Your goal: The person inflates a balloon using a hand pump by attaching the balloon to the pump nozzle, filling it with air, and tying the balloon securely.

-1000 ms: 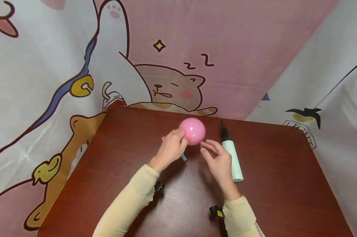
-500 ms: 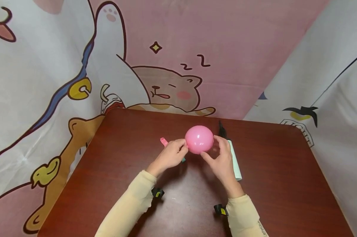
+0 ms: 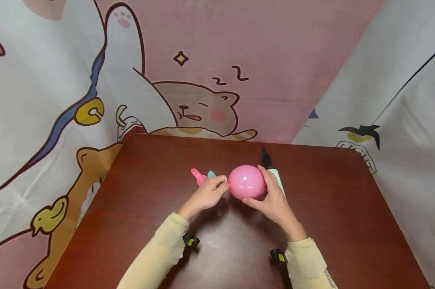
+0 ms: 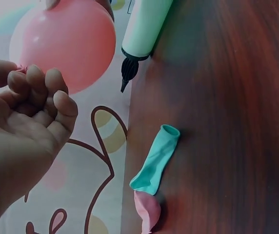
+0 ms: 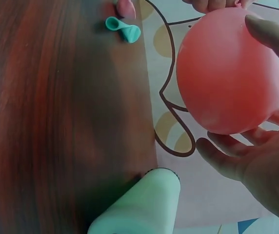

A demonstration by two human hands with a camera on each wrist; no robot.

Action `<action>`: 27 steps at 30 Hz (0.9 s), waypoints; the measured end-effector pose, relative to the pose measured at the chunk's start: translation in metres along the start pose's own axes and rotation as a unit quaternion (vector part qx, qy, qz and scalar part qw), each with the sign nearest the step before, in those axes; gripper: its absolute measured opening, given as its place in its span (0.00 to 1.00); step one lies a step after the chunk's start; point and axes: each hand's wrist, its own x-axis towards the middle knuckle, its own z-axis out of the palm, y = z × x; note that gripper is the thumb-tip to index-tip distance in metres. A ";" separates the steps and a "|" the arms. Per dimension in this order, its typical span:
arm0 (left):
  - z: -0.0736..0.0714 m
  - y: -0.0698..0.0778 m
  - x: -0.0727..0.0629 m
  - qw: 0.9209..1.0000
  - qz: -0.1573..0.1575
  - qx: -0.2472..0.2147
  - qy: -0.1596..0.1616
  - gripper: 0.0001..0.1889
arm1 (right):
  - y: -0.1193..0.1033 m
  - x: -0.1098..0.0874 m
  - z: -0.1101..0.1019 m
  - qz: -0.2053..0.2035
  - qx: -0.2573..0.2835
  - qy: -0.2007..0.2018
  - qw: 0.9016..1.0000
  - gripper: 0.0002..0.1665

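An inflated pink balloon [image 3: 247,182] is held above the table between both hands. My left hand [image 3: 207,194] pinches its neck [image 4: 21,68] between thumb and forefinger, the other fingers curled toward the palm. On the opposite side, my right hand [image 3: 275,200] grips the balloon's round body, thumb [image 5: 271,39] on one side and fingers spread along the other. Beyond the left hand lie two uninflated balloons, one teal [image 4: 155,161] and one pink [image 4: 148,210], the teal one overlapping the pink one in the left wrist view.
A mint-green hand pump [image 3: 276,176] with a black nozzle [image 3: 266,158] lies behind the right hand, partly hidden by it. The brown wooden table [image 3: 329,208] ends at a cartoon-printed cloth [image 3: 268,72] at the back. Black wrist cameras [image 3: 191,241] hang under the sleeves.
The right hand has come up to the balloon and now grips it. The balloon and both hands have moved nearer the person, uncovering more of the flat balloons.
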 end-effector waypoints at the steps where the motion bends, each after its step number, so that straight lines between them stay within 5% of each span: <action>1: 0.001 0.000 0.000 1.000 -0.001 0.006 0.000 0.13 | 0.001 0.000 0.000 -0.002 -0.003 0.002 1.000 0.64; 9: 0.004 -0.006 0.001 0.994 0.035 0.103 0.022 0.12 | 0.006 -0.003 -0.007 -0.011 -0.025 0.011 1.000 0.62; 17: -0.002 -0.015 -0.004 0.990 0.025 0.136 0.026 0.07 | 0.018 -0.004 -0.025 0.020 -0.044 0.017 0.999 0.61; 27: -0.019 -0.030 -0.012 0.979 0.034 0.187 0.073 0.04 | 0.040 -0.002 -0.053 0.018 -0.078 0.054 0.995 0.59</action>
